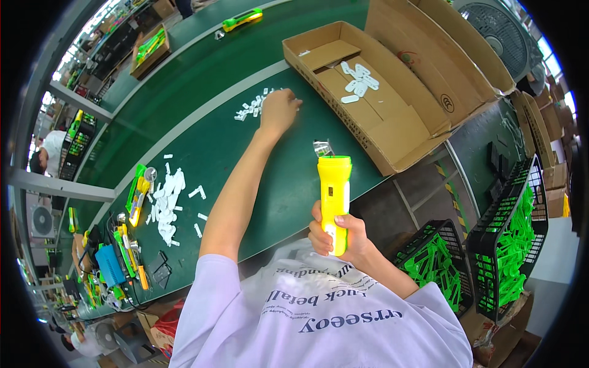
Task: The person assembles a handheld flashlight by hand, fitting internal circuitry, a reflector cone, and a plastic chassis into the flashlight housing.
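Flashlight in right grip, smooth plastic tube

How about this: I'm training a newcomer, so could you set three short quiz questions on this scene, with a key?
1. Which of the person's hands holds the yellow flashlight body? A: the left. B: the right. C: both.
2. True or false: the black crates at the right hold green parts.
3. Fill in the colour: the open cardboard box holds loose ____ pieces.

Key: 1. B, the right hand. 2. True. 3. White.
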Motion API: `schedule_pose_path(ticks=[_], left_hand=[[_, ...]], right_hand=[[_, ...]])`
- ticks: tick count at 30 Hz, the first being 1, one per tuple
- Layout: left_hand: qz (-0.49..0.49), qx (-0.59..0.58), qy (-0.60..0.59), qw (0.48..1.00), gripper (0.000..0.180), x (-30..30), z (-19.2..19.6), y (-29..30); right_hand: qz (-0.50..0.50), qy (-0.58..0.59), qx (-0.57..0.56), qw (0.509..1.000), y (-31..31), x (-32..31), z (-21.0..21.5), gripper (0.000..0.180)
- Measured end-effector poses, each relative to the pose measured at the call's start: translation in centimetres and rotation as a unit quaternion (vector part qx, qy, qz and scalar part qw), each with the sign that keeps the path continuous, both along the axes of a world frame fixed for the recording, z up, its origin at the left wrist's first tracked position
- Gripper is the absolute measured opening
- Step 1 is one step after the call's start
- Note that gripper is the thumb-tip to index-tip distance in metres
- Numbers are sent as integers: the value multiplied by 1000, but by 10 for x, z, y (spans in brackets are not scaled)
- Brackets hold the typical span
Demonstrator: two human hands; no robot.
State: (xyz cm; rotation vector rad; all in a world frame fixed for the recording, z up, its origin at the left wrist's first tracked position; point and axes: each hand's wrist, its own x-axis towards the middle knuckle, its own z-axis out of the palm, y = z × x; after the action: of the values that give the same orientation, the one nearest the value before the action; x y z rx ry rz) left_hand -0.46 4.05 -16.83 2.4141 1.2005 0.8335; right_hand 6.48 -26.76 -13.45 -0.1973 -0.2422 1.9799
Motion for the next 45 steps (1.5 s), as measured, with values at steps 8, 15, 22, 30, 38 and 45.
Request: schedule_pose_path(ticks=[8, 15, 22, 30, 38, 45], left_hand=[[22, -283, -172, 943, 21, -2, 56, -42], [-111, -487, -375, 781, 5, -45, 92, -184], [-104, -449, -431, 776, 6, -51, 96, -220], [-93, -479, -452, 746, 10, -53, 107, -231], [-72, -425, -425, 796, 7, -48, 105, -238], [-70, -478, -441, 756, 11, -51, 106, -237]], right_hand=[[-19, 39, 26, 999, 0, 8, -4, 37], [-11, 74, 70, 995, 15, 14, -7, 42], [-36, 33, 99, 994, 16, 6, -3, 37], [-69, -55, 98, 991, 12, 7, 3, 34], [-96, -110, 60, 988, 8, 7, 10, 35], [-81, -116, 72, 987, 8, 8, 8, 35]])
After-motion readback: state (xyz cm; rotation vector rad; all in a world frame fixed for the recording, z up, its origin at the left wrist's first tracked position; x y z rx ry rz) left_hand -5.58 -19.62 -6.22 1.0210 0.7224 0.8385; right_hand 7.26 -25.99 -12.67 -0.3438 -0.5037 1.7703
